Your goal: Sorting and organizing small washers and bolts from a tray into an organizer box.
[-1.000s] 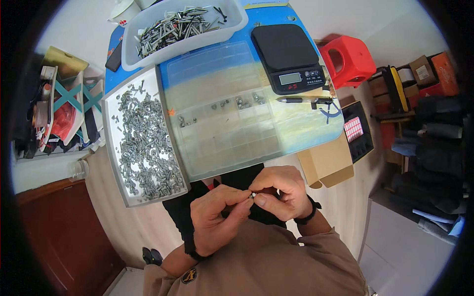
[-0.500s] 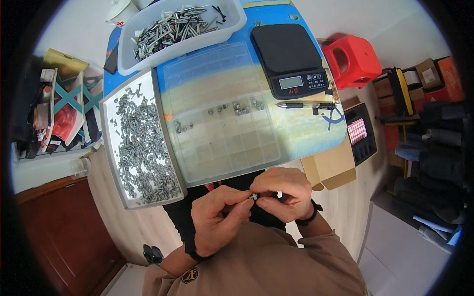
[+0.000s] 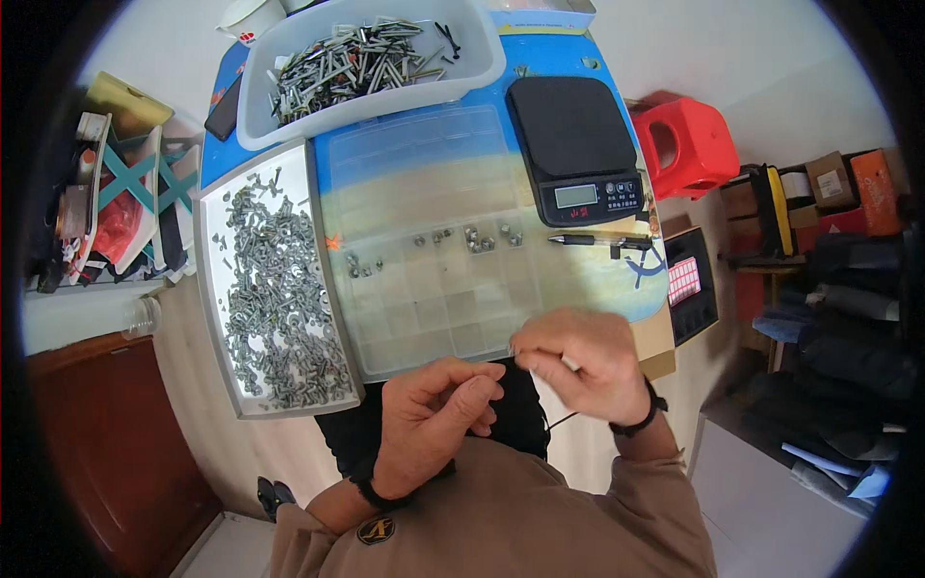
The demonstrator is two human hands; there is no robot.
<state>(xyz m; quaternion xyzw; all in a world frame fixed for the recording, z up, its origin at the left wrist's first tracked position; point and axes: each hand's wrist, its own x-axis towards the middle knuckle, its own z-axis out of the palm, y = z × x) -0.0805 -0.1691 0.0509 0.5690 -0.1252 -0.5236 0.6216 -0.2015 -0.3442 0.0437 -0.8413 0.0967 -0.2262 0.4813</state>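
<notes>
Head view: the 2 hands, which were joined a second ago over a small metal piece pinched between them, have now come apart. The right hand (image 3: 581, 361) has lifted toward the near edge of the clear compartment box (image 3: 434, 279) and its thumb and forefinger are closed on a small metal part (image 3: 514, 349), only a glint of which shows at the fingertips. The left hand (image 3: 438, 414) has dropped back toward the body, fingers curled into a loose fist; whether anything is kept inside it I cannot tell.

This reads, as a judgement, as the end of a joining step: the piece has passed to the right hand alone and is being carried to the box.

Relative to the pinch, the box cells lie just ahead, with a few small parts in cells farther ahead. The metal tray of loose fasteners (image 3: 275, 289) lies ahead and well to the left. A black scale (image 3: 576, 144) sits far ahead and slightly right, with a pen (image 3: 597, 242) between it and the pinch. A white tub of long bolts (image 3: 361, 58) stands farthest ahead, and a red stool (image 3: 686, 144) is off right.
</notes>
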